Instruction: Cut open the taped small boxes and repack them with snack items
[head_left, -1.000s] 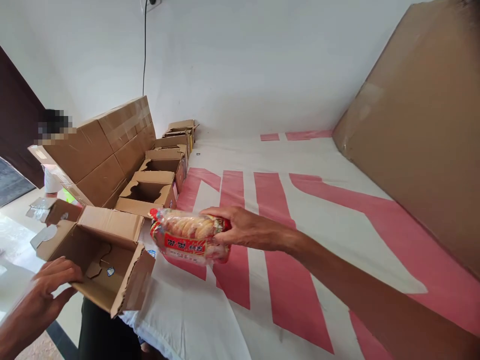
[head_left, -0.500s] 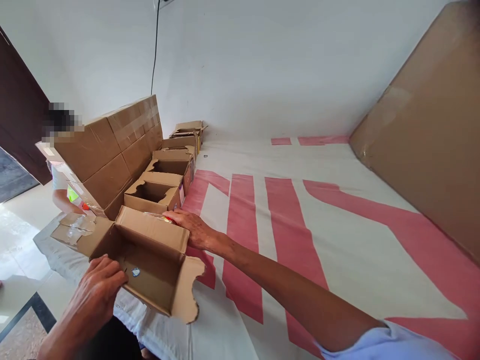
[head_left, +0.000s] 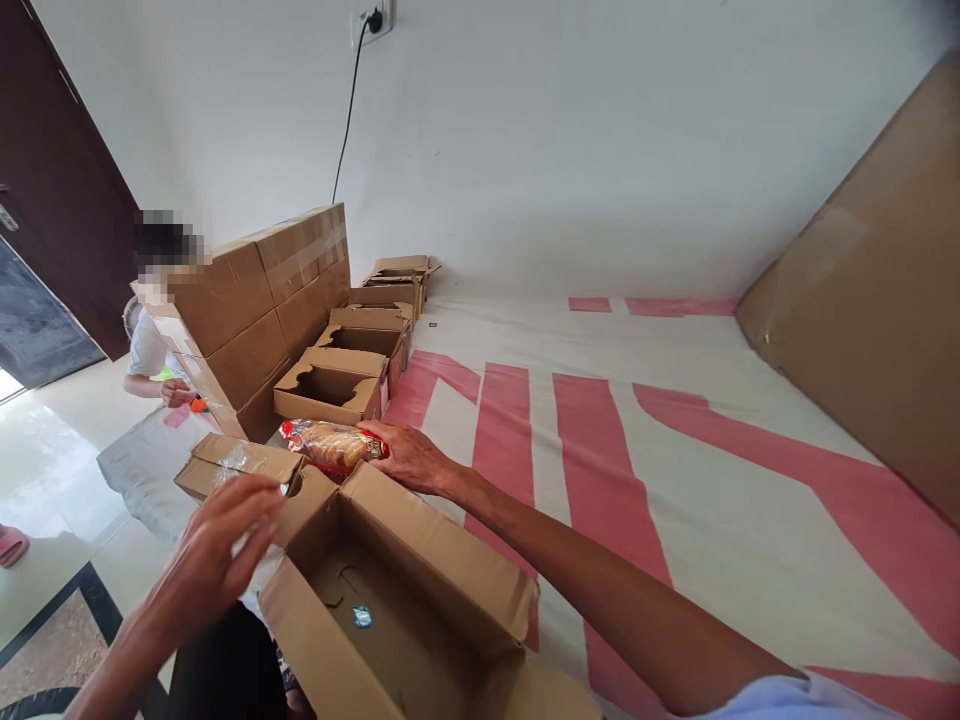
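Note:
My right hand [head_left: 411, 457] grips the right end of a clear and red packet of bread [head_left: 330, 445], just beyond the far side of the open cardboard box [head_left: 442, 545]. Inside that box lie a small blue and white scrap [head_left: 362, 615] and some thin dark strands. My left hand [head_left: 225, 540], blurred, hovers left of the box with thumb and fingers apart, in front of a taped cardboard flap [head_left: 240, 462]. It appears to hold nothing. The near end of the box runs out of the picture.
A row of open cardboard boxes [head_left: 334, 385] stands along the cloth. Taped closed cartons [head_left: 240, 300] are stacked to their left, with a person [head_left: 146, 355] behind. A red and white cloth [head_left: 510, 430] stretches rightward to a large cardboard panel [head_left: 862, 260].
The open box has moved nearer and to the right. My left hand has come off its edge. The bread packet, mostly hidden behind the box before, now shows fully in my right hand.

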